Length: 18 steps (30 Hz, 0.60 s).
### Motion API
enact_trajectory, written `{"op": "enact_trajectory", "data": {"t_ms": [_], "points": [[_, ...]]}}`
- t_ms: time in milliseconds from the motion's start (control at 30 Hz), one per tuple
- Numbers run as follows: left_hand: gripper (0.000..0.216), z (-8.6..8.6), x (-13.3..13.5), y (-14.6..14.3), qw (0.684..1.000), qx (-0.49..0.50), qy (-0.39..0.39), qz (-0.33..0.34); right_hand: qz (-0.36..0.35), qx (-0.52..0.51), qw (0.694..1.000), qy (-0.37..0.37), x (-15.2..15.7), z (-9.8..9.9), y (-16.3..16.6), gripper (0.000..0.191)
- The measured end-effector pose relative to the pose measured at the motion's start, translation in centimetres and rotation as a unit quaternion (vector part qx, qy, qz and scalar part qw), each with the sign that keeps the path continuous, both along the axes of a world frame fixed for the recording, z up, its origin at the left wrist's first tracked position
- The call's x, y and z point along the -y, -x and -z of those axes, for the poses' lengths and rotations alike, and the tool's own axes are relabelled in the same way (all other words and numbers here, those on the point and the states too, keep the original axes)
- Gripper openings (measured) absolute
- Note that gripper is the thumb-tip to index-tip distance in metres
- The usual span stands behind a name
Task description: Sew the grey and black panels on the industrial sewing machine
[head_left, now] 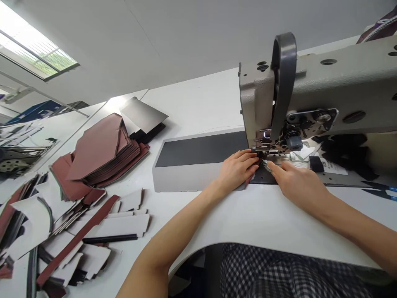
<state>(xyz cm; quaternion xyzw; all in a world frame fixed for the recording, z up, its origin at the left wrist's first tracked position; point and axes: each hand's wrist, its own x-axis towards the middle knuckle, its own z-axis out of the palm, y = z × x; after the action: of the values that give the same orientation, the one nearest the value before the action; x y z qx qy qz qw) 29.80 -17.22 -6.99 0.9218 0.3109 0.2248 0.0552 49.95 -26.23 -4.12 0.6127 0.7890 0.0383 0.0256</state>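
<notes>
My left hand (237, 169) lies on the bed of a grey industrial sewing machine (325, 82), fingers close together and pressed on a small dark red piece (252, 176) right at the presser foot (263, 150). My right hand (294, 182) comes in from the right, its fingertips pinched at the same piece just under the needle. Most of the piece is hidden under my hands.
A stack of dark red cut pieces (105, 151) sits at the left of the white table (263, 215). Loose white-backed pieces and red strips (93, 231) lie scattered at the near left. Black scraps and a white label (338, 159) lie behind the machine bed. Scissors (383, 192) rest at the far right.
</notes>
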Motion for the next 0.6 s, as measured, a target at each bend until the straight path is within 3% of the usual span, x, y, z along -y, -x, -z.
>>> {"op": "enact_trajectory", "data": {"t_ms": [233, 367, 467, 600], "points": [[0.027, 0.1, -0.1, 0.1, 1.0, 0.016, -0.014, 0.014, 0.029, -0.042, 0.986, -0.16, 4.0, 1.5, -5.9, 0.038], [0.026, 0.3, -0.3, 0.0, 1.0, 0.022, -0.013, 0.011, -0.017, -0.098, 0.969, -0.228, 4.7, 1.5, -8.2, 0.037], [0.026, 0.3, -0.3, -0.1, 1.0, 0.017, -0.009, 0.006, -0.016, -0.154, 0.956, -0.251, 5.2, 1.9, -8.6, 0.042], [0.026, 0.2, -0.3, -0.1, 1.0, 0.009, -0.006, 0.003, -0.007, -0.186, 0.957, -0.222, 5.6, 2.5, -8.5, 0.056]]}}
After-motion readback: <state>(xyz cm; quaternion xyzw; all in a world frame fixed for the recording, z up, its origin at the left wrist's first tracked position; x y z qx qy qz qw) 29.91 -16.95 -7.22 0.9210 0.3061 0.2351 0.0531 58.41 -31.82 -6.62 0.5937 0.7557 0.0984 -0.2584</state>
